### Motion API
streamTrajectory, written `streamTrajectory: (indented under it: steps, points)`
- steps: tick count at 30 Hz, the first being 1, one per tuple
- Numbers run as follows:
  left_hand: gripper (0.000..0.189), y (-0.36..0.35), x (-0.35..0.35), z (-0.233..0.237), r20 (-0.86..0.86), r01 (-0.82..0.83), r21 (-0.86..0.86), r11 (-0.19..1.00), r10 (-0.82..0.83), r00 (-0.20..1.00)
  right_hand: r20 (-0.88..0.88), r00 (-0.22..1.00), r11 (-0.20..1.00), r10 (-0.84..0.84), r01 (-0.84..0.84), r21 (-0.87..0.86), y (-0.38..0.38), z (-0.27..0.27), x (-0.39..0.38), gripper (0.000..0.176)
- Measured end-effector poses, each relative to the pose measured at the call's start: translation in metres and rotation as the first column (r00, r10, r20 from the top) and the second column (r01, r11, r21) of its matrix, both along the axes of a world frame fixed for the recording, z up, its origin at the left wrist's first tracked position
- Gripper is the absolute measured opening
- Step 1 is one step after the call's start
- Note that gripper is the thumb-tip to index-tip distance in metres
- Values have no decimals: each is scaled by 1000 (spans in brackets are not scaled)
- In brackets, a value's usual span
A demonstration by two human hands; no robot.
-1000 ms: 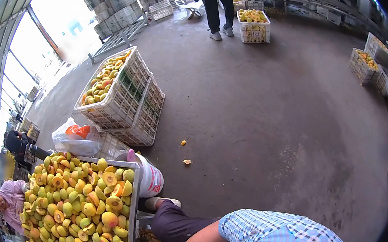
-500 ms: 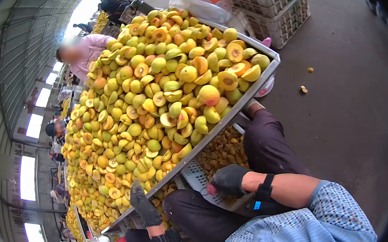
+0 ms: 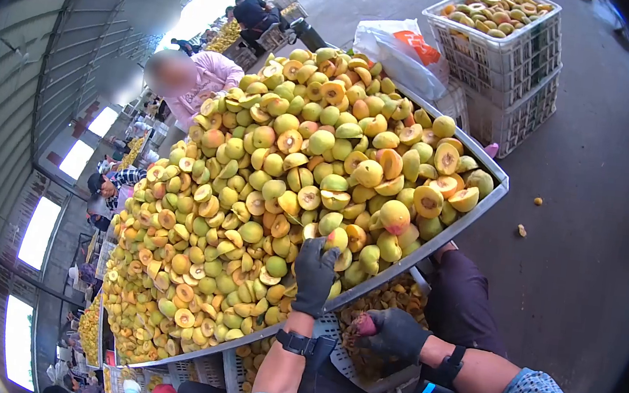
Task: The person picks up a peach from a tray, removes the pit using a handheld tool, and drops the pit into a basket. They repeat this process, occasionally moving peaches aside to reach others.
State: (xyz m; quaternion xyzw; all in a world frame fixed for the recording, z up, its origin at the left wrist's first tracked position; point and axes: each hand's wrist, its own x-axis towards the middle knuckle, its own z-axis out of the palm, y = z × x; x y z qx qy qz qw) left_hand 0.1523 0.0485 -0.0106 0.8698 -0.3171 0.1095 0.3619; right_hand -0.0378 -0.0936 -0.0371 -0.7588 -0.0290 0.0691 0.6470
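Note:
A large heap of yellow-green peaches (image 3: 253, 189), many cut in half, fills a metal-edged table. My left hand (image 3: 314, 278), in a dark glove, reaches over the near edge into the heap. Its fingers are bent against a red-tinged peach half (image 3: 337, 239), and the fingertips are partly hidden. Lower right, my gloved right hand (image 3: 398, 335) is closed around a small pinkish-red object (image 3: 365, 325) whose kind I cannot make out. Below that hand is a crate (image 3: 335, 352) holding brownish-yellow fruit pieces (image 3: 386, 302).
The table's metal rim (image 3: 416, 255) runs between me and the heap. Stacked crates (image 3: 499, 78) with fruit on top and a white plastic bag (image 3: 393, 54) are at the far right. A person in pink (image 3: 207, 79) is across the table. Fruit scraps (image 3: 522, 230) lie on the floor.
My left hand has moved from the table's near edge up into the heap, onto a peach half. My right hand still holds the pinkish-red object. The camera view has shifted.

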Motion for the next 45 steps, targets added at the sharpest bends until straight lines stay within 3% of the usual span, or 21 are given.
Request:
streamTrajectory:
  steps: [1,2,4,6,8,11,12,14,15,16,17,18,22,24,26,27,28,30,32,35,45]
  points:
    - [23,12,-10,3,-154,-69,-102,992,53,987,28,995,963,-95,85,256,6,-12,1,27]
    - [21,16,-27,23,-75,-21,-106,994,13,997,45,995,965,-92,78,250,2,-4,2,27]
    - [21,26,-68,48,-120,37,-50,998,-42,992,-305,937,721,-171,329,609,-10,20,1,32]
    - [24,36,-101,57,-37,311,-33,950,-312,949,-397,914,484,82,312,818,-17,22,-1,40]
    - [28,47,-135,52,-124,345,-2,939,-343,931,-388,901,614,193,197,764,-18,19,-5,41]
    - [39,54,-183,40,-549,-174,-511,842,-163,820,-307,950,635,49,208,744,4,28,-14,44]
    - [39,51,-195,31,-585,-200,-498,844,-156,796,-240,971,654,-19,194,732,11,24,-14,38]
    - [40,45,-213,9,-669,-627,-722,293,-528,523,-267,964,815,-11,164,556,20,25,-17,29]
    - [42,48,-218,1,-764,-666,-639,384,-414,494,-298,955,816,-1,173,551,24,21,-20,29]
    - [42,50,-223,-3,-777,-686,-622,377,-408,480,-276,958,840,-72,207,501,28,17,-21,33]
    - [41,52,-224,-4,-703,-449,-374,812,67,708,-242,960,860,-141,240,451,30,12,-18,36]
    - [40,53,-224,-3,-289,-298,149,943,330,899,-254,958,863,-130,236,447,26,4,-15,36]
    - [42,59,-210,7,-297,-397,38,917,390,872,-276,953,899,-126,228,374,17,-17,-13,28]
    - [39,57,-204,9,-281,-344,12,939,333,900,105,993,927,-48,5,376,31,-16,-18,23]
    - [38,53,-202,13,-200,-288,-88,954,267,943,16,999,980,45,-47,192,32,-9,-26,28]
    - [37,56,-195,-9,-389,-295,-479,827,102,916,-34,995,991,93,-89,95,33,-6,-27,23]
    - [37,65,-193,-23,-402,-304,-470,829,106,910,-86,987,991,137,-137,-2,33,-3,-27,18]
    - [34,69,-187,-21,-686,-563,-707,428,-220,694,-67,991,992,118,-115,49,36,-1,-25,18]
    - [39,66,-191,-20,-709,-594,-632,497,-61,703,-12,998,995,62,-61,77,41,-3,-21,23]
    - [39,58,-190,-14,-725,-674,-687,273,-321,609,-91,992,993,92,-84,81,46,9,-18,29]
    - [37,31,-171,-1,-704,-599,-671,436,-122,699,41,999,991,-7,12,-135,45,-4,-8,32]
